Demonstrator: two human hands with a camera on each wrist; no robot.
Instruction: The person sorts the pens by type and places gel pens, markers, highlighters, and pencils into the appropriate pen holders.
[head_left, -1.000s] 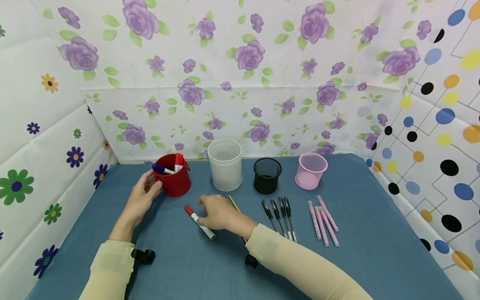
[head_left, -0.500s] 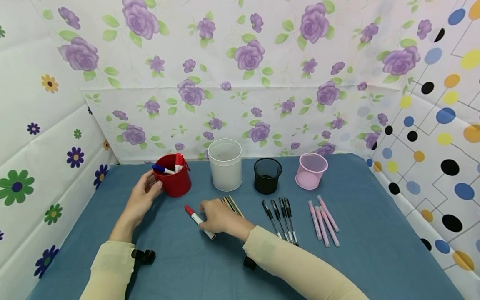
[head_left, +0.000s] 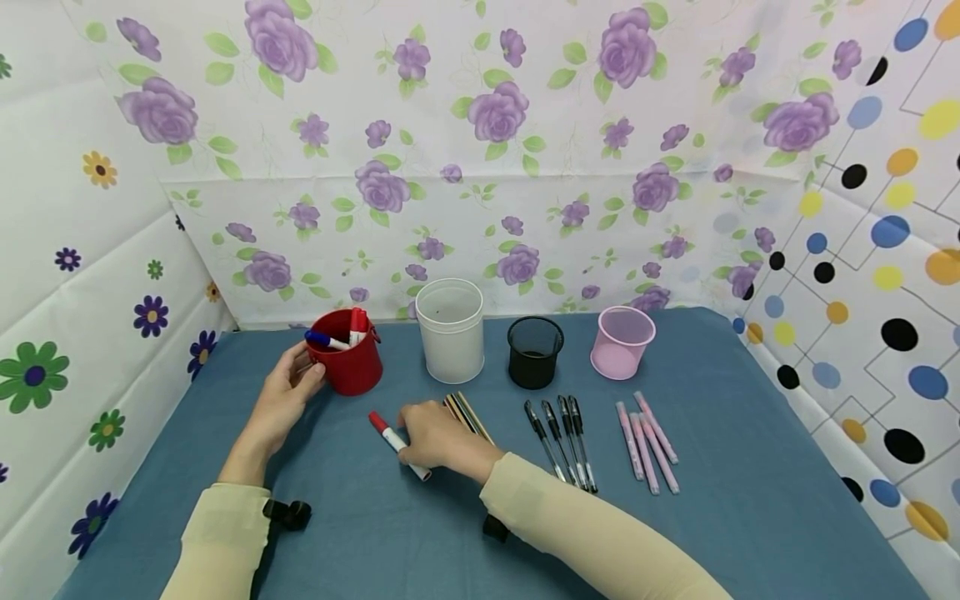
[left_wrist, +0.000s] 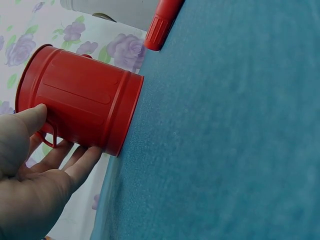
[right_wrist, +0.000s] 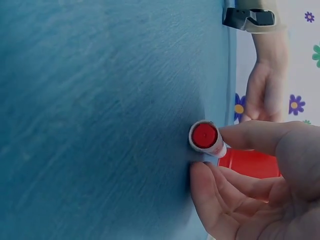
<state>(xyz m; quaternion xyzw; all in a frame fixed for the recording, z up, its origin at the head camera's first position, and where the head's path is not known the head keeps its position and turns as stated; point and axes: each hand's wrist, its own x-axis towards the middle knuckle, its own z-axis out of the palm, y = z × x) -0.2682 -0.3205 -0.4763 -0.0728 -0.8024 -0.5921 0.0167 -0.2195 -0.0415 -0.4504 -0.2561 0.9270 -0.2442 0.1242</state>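
At the left, my left hand (head_left: 279, 400) holds the red metal cup (head_left: 352, 371) by its side. In the left wrist view, the thumb lies at the small handle (left_wrist: 53, 135) and the fingers touch the cup's wall. Blue-capped and red-capped markers (head_left: 356, 325) stand in it. My right hand (head_left: 442, 437) is over a white marker (head_left: 392, 435) with a red cap, lying slanted on the cloth. In the right wrist view, thumb and curled fingers pinch around the marker's barrel (right_wrist: 205, 136), its round end facing the camera.
Behind stand a white cup (head_left: 452, 342), a black mesh cup (head_left: 534, 358) and a pink cup (head_left: 622, 343). Striped pencils (head_left: 468, 415) lie partly under the right hand. Several black-capped pens (head_left: 562, 437) and pink pens (head_left: 647, 446) lie to the right. Floral sheets enclose the blue cloth (head_left: 360, 533).
The right hand has lowered slightly toward the red-capped marker, and its thumb and fingers have closed in around it. The left hand and red cup stay put.
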